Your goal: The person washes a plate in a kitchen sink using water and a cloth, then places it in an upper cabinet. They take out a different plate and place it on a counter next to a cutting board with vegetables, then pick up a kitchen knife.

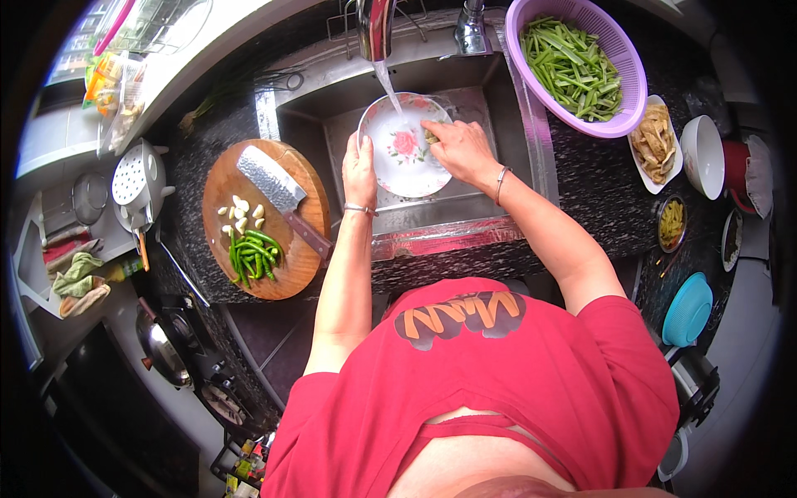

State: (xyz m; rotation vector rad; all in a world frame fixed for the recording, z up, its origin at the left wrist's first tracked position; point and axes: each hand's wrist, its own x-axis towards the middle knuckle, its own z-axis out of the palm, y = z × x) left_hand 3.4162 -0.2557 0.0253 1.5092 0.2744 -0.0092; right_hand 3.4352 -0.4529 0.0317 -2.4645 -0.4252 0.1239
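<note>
Over the steel sink, my left hand grips the left rim of a white plate with a rose pattern. Water runs from the faucet onto the plate's upper part. My right hand is at the plate's right side, its fingers on a small brownish scrubber or lump pressed to the surface; what it is exactly, I cannot tell. Left of the sink, a round wooden cutting board bears a cleaver, garlic cloves and green chili peppers.
A purple basket of cut green vegetable pieces stands right of the sink. Beyond it are a dish of brown slices, a white bowl, a small bowl of yellow strips and a blue basket. A lidded pan sits lower left.
</note>
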